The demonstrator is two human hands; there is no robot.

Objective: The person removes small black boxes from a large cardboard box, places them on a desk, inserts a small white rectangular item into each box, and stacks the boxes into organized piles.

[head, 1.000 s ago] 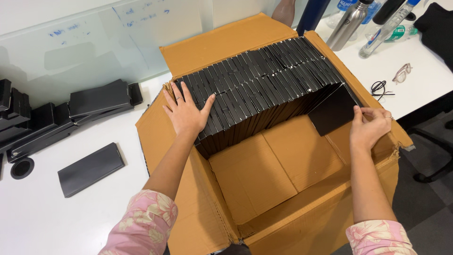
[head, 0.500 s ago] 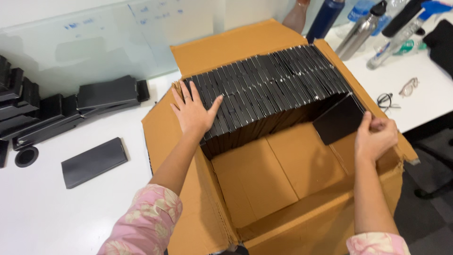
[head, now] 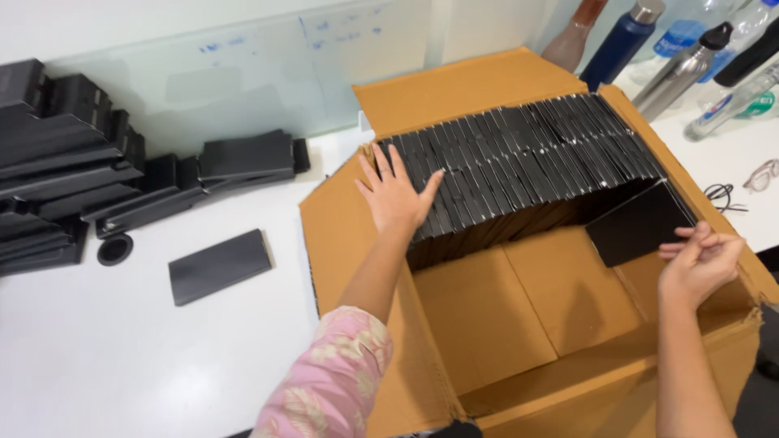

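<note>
Nearby, bottles (head: pixel 677 73) flank the carton (head: pixel 519 324); left hand (head: pixel 398 195) spread on black boxes (head: pixel 519 162); right fingers (head: pixel 686 235) pinching one.

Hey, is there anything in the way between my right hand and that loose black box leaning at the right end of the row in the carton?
Nothing visible. The right hand is already at the loose black box, fingertips on its near edge. The left hand lies flat on the packed row of black boxes inside the cardboard carton.
</note>
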